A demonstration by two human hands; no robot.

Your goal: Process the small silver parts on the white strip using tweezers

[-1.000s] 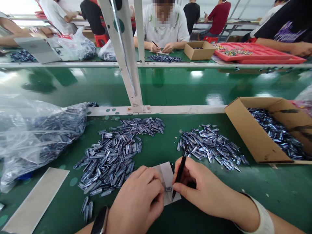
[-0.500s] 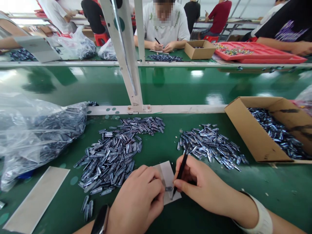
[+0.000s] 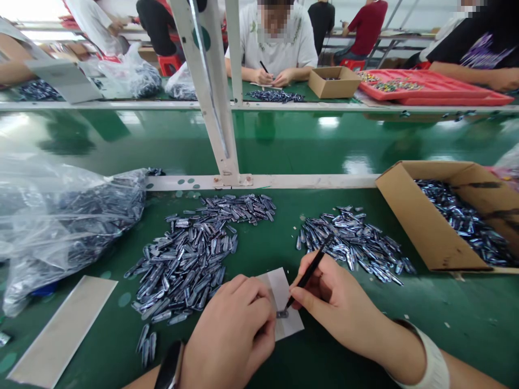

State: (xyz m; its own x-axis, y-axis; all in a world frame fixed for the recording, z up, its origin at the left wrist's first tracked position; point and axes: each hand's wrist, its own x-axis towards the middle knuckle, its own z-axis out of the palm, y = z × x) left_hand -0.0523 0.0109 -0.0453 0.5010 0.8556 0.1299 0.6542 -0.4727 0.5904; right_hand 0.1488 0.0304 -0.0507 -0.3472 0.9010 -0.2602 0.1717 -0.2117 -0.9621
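My left hand (image 3: 239, 327) is closed, its fingertips pinching one end of a small shiny dark clip (image 3: 283, 314). The clip's free end points right, over a pale sheet of paper (image 3: 279, 286) on the green table. In my right hand (image 3: 332, 308) is a slim pair of black tweezers (image 3: 310, 271), gripped like a pen and slanting up to the right. Their tip comes down at the clip's free end; whether it holds anything is too small to tell. Piles of like clips lie to the left (image 3: 186, 265) and the right (image 3: 352, 240).
A cardboard box (image 3: 430, 221) of clips stands at right, a clear plastic bag (image 3: 81, 216) of them at left. Below the bag lies a pale flat strip (image 3: 62, 329). A white metal post (image 3: 211, 92) rises from the table's far edge. Beyond it, several people sit working.
The tweezers have tilted further right, and their tip has moved up from the paper to the clip's free end. My left hand stays almost still.
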